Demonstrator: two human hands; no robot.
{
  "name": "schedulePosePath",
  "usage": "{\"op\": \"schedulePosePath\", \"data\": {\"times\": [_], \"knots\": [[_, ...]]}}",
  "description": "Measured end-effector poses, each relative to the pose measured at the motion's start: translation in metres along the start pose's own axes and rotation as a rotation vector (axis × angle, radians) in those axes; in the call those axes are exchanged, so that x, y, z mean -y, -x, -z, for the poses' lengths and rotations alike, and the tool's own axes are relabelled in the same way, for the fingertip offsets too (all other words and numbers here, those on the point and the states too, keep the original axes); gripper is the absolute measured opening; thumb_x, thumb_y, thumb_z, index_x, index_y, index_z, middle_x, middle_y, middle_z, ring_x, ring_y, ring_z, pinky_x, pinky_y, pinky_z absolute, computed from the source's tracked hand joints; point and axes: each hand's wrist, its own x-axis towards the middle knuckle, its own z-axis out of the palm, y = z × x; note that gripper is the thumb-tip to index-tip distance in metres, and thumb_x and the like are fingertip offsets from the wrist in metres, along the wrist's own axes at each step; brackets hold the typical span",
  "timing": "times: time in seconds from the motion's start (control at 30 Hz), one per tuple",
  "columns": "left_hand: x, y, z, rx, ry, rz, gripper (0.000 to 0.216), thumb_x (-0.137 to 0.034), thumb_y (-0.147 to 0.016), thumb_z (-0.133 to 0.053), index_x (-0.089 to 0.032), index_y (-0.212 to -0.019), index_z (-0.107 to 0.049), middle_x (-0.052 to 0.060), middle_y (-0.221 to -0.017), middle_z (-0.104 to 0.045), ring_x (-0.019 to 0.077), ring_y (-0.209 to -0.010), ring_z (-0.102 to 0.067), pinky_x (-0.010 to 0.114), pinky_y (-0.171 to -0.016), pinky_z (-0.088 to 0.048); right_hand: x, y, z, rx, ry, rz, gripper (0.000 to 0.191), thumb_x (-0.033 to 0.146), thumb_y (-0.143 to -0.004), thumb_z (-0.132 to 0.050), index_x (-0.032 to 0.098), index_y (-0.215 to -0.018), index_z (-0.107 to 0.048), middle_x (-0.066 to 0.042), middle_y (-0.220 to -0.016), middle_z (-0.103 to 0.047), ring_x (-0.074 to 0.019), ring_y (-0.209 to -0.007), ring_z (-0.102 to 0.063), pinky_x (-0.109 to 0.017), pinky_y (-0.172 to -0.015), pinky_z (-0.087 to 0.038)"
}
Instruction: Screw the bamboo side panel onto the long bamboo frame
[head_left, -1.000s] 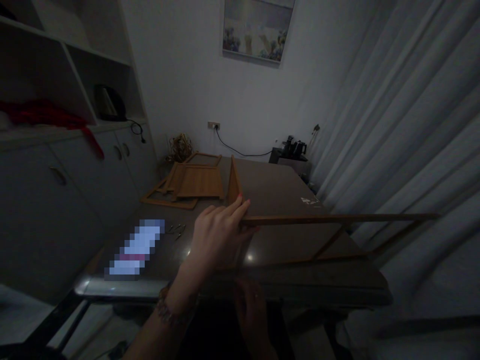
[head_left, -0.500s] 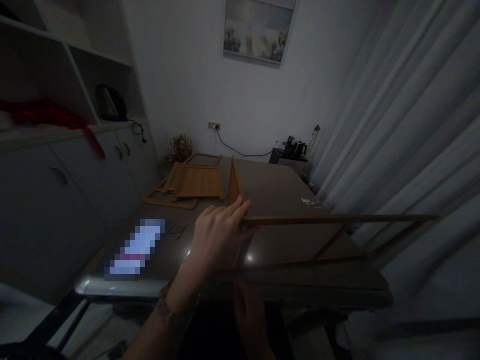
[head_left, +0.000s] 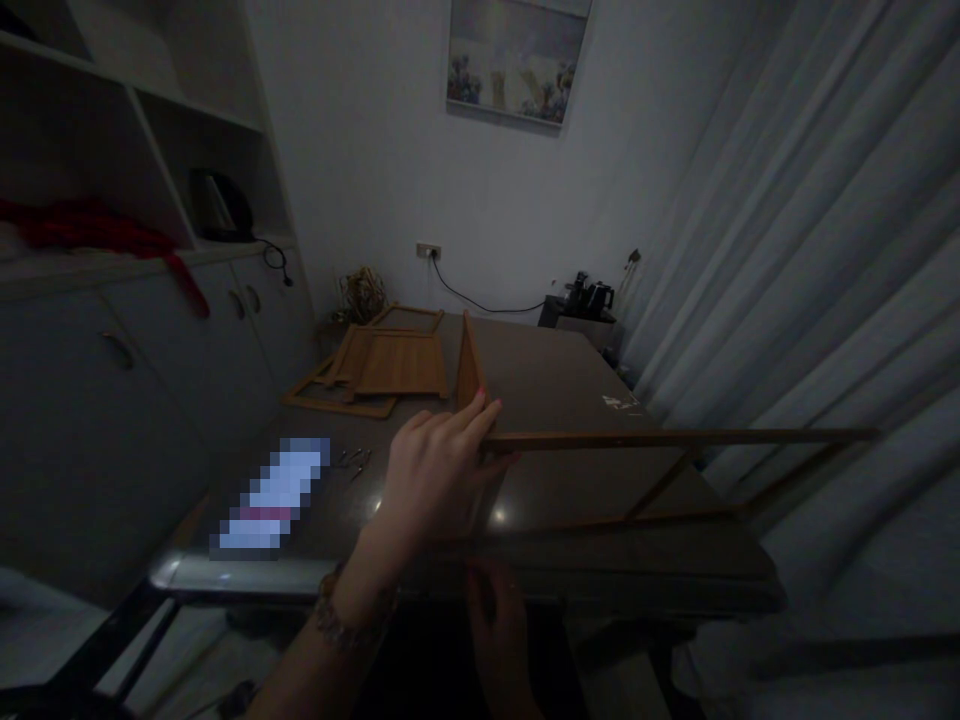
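My left hand [head_left: 435, 475] grips the near corner of a wooden frame [head_left: 675, 438] that stands on edge on the dark table [head_left: 555, 385]. A wooden panel [head_left: 466, 365] rises upright from that corner toward the back. The frame's long rail runs right, past the table's edge toward the curtain. My right hand [head_left: 502, 625] hangs low below the table's front edge in shadow; its fingers look curled, and I cannot see whether anything is in them.
Flat wooden panels and frames [head_left: 375, 365] lie at the table's far left. Small screws [head_left: 354, 458] and a blurred sheet [head_left: 270, 495] lie near the front left. Cabinets [head_left: 150, 340] stand on the left, a curtain [head_left: 825, 300] on the right, a kettle [head_left: 589, 295] beyond.
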Motion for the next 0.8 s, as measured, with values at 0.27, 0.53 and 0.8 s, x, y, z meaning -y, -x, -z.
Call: {"op": "schedulePosePath", "data": {"times": [0.27,0.53,0.8], "knots": [[0.0,0.0,0.001,0.009,0.013,0.005,0.052,-0.049,-0.08,-0.059,-0.023,-0.126,-0.055,0.006,-0.126,-0.06,0.0241,-0.085,-0.068,0.04,-0.071,-0.049,-0.009,-0.002,0.009,0.048,0.154,0.325,0.022,0.037,-0.095,-0.046,0.026,-0.101,-0.064,-0.003,-0.093,-0.07,-0.0205,-0.085,-0.065,-0.036,-0.077,-0.053],[0.0,0.001,0.001,0.012,0.022,0.004,0.051,-0.048,-0.08,-0.059,-0.023,-0.124,-0.056,0.006,-0.125,-0.061,0.0243,-0.084,-0.068,0.041,-0.07,-0.05,-0.007,-0.004,0.009,0.061,0.058,0.296,0.018,0.031,-0.095,-0.047,0.025,-0.096,-0.064,-0.003,-0.089,-0.069,-0.0194,-0.084,-0.066,-0.035,-0.077,-0.054],[0.0,-0.001,0.002,0.005,0.013,-0.004,0.051,-0.048,-0.081,-0.058,-0.022,-0.124,-0.055,0.005,-0.126,-0.06,0.0233,-0.085,-0.068,0.04,-0.07,-0.05,-0.004,0.002,-0.004,-0.031,-0.124,0.02,0.028,0.022,-0.097,-0.038,0.021,-0.12,-0.055,-0.008,-0.109,-0.068,-0.017,-0.096,-0.067,-0.027,-0.078,-0.056]]}}
